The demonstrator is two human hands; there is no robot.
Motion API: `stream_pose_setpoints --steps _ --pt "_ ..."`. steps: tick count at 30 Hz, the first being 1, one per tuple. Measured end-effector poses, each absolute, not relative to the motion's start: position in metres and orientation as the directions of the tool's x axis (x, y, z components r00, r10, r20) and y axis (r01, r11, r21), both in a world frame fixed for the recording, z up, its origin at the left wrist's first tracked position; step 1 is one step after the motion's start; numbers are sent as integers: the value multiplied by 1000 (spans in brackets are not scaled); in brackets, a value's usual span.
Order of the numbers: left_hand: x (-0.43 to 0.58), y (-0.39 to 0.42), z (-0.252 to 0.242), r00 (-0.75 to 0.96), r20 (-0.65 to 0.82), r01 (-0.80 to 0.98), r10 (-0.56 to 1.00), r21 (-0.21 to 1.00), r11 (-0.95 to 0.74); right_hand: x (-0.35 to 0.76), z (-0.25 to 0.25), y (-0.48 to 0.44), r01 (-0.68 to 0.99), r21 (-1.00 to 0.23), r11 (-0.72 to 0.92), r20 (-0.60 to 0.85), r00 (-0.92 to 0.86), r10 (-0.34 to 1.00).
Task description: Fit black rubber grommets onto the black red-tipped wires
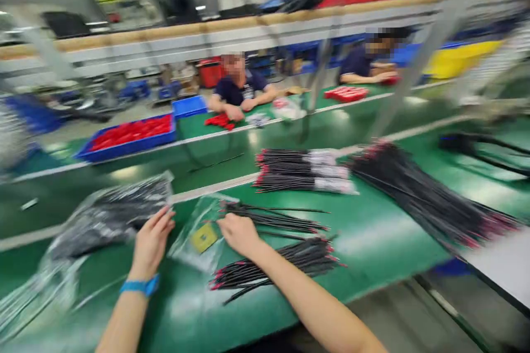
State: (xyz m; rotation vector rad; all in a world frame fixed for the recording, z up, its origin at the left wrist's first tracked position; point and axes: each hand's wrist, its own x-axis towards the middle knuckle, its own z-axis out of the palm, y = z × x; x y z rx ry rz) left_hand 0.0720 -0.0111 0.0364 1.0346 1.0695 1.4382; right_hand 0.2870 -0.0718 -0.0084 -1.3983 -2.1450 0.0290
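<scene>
My left hand (152, 241), with a blue band at the wrist, has its fingers stretched out at the right edge of a large clear bag of black items (111, 218). Beside it lies a flat clear plastic bag (188, 240) with a yellow square label (204, 237). My right hand (240, 234) is closed at this flat bag's right edge, fingertips pinched on the plastic. Black cables with red ends (285, 219) lie just behind and beside that hand. Under my right forearm is a loose bundle of similar cables (306, 256).
Several packed cable bundles (308, 171) lie farther back, with a big cable pile (414, 193) at right. A metal post (430, 44) slants across the bench. Opposite, two people work near a blue tray of red parts (86, 153). The view is blurred toward its edges.
</scene>
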Motion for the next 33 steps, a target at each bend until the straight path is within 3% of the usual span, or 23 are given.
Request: stream_pose_setpoints --steps 5,14,25,28,33 --pt "25 -28 19 -111 -39 -357 993 934 -3 286 -10 -63 751 -423 508 506 -269 819" --pt "31 -25 3 -45 -58 -390 997 920 36 279 -2 -70 733 -346 585 510 -376 774" --pt "30 -25 0 1 -16 -291 1000 957 16 283 -10 -65 756 -231 613 430 -486 761" --pt "33 -26 3 16 5 -284 1000 959 -1 282 -3 -66 731 -291 617 481 -445 755" --pt "40 -33 10 118 -7 -310 993 950 43 272 18 -70 641 -509 574 579 -239 780"
